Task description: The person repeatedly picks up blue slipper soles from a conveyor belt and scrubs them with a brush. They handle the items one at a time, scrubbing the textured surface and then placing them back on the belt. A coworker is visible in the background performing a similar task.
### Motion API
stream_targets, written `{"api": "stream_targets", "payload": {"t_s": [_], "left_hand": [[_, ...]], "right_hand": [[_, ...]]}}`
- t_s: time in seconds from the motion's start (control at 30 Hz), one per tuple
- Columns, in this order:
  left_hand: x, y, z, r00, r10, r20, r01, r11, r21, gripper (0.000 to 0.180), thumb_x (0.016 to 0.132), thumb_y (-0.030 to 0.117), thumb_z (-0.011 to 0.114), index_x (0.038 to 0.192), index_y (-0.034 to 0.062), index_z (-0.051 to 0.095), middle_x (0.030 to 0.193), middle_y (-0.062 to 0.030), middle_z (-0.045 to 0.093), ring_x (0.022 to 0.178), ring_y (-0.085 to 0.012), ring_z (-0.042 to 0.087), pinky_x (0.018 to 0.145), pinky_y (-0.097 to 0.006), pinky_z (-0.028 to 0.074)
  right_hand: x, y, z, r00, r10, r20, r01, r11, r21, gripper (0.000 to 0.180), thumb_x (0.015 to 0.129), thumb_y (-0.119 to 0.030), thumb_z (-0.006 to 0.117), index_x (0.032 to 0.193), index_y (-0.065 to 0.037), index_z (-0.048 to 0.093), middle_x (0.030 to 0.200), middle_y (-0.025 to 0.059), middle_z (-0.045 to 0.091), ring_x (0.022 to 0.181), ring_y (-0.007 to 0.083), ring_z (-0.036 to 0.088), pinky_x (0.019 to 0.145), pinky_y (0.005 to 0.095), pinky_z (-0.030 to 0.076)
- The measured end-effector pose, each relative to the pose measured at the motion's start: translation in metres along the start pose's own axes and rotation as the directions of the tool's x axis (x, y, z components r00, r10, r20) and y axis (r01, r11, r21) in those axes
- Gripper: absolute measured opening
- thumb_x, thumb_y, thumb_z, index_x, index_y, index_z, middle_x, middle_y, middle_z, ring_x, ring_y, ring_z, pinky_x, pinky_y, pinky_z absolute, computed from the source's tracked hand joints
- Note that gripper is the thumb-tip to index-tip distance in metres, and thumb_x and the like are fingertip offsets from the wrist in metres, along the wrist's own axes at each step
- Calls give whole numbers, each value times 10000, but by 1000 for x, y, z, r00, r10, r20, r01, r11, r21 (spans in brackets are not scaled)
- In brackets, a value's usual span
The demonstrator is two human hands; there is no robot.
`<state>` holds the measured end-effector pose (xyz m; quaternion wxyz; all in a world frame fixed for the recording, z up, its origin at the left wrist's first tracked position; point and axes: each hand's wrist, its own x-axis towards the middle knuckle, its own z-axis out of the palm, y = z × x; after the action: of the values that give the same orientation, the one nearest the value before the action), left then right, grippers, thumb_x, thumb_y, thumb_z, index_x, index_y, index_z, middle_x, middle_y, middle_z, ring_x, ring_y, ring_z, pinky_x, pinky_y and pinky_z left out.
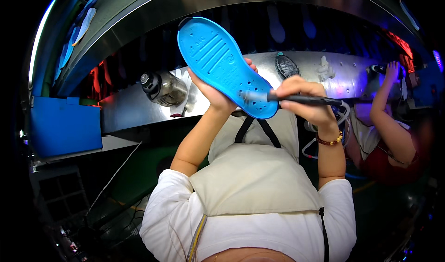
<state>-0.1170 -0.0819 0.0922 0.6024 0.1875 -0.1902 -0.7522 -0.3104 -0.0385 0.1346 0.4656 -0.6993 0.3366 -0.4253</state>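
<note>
A bright blue shoe sole [208,53] is tilted up in front of me over the bench. My left hand [217,95] grips it from beneath, with the thumb side at the left edge and fingertips showing past the right edge. Grooves and moulded marks cover its broad end, and small holes dot the narrower end nearest me. In my right hand [308,97] is a black-handled brush [296,99], pinched between thumb and fingers. Its pale, blurred tip meets the sole among the holes.
A dark-lidded clear bottle [168,89] stands on the metal bench [123,111] at left. A dark sole [287,66] and white gloves [326,69] lie beyond my right hand. Soles hang behind. A blue box [67,127] is at far left; a co-worker's arm [382,93] reaches in at right.
</note>
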Motion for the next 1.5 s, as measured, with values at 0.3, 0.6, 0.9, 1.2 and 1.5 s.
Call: {"api": "stream_targets", "payload": {"t_s": [0.3, 0.6, 0.9, 1.2, 1.5], "left_hand": [[3, 11, 0, 999, -14, -31, 16, 999, 36, 937, 708, 763, 80, 1149, 19, 442, 959, -197, 557, 837, -304, 570, 772, -443, 464], [8, 16, 11, 990, -102, 94, 105, 994, -24, 951, 727, 753, 82, 1256, 3, 328, 1107, -237, 487, 966, -339, 534, 813, -467, 453], [-7, 9, -12, 860, -409, 306, 411, 909, 61, 549, 865, 398, 338, 1250, 7, 361, 1144, -187, 505, 998, -269, 542, 879, -387, 426], [-2, 28, -1, 553, -832, 26, 755, 515, 405, 516, 811, 381, 476, 1161, 2, 467, 1011, -173, 563, 836, -211, 584, 712, -321, 482], [-7, 48, -1, 567, -822, -52, 664, 419, 619, 587, 781, 442, 496, 1155, -10, 471, 1031, -174, 559, 863, -213, 576, 751, -326, 467]], "right_hand": [[-15, 14, 4, 993, 66, -97, -62, 997, 35, 232, 667, 34, 657, 895, -3, 635, 931, 127, 630, 870, 199, 575, 788, 287, 454], [-21, 31, 12, 988, 148, -43, -112, 880, 463, 183, 738, 4, 602, 918, 39, 589, 978, 185, 589, 920, 228, 577, 833, 319, 460], [-23, -3, 6, 987, 131, 97, -155, 941, 300, 251, 708, 97, 588, 951, 37, 602, 965, 172, 612, 626, 101, 571, 513, 197, 463], [-5, -23, -15, 901, -9, 435, -3, 1000, 27, 212, 684, 35, 645, 894, 5, 632, 915, 147, 634, 867, 244, 621, 772, 298, 491], [-5, -37, -34, 871, 40, 490, -10, 998, -64, 222, 695, 63, 607, 910, 9, 621, 967, 138, 622, 914, 242, 605, 793, 300, 479]]}}
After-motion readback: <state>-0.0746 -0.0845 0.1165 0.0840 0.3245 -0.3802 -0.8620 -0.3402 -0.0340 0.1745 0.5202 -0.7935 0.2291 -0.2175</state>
